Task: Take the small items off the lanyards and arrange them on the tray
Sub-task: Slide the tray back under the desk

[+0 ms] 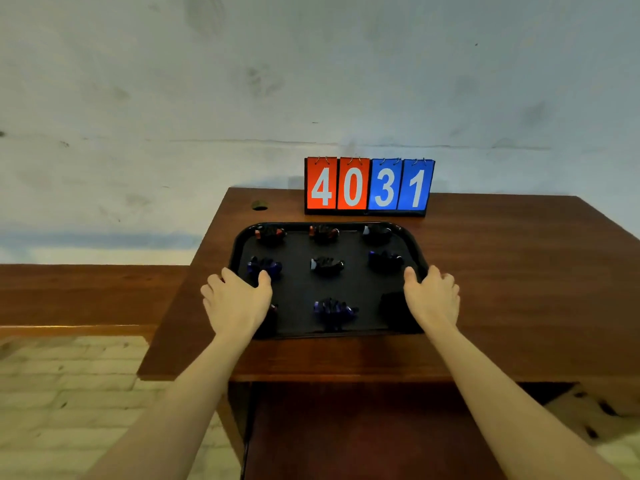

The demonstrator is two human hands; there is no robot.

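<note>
A black tray (330, 226) lies on a brown wooden table (502, 271). Several small dark bundles of lanyards with items sit on it in rows, among them one with red bits (270, 233) at the back left, one in the middle (327, 265) and a blue-tinted one (335, 310) at the front. My left hand (237, 299) grips the tray's left rim, thumb inside the tray, and covers part of a bundle. My right hand (433, 294) grips the right rim the same way.
A flip scoreboard (369, 187) reading 4031 stands behind the tray against the pale wall. A round cable hole (259, 205) is at the table's back left. A lower wooden surface (86, 292) adjoins on the left, with tiled floor below.
</note>
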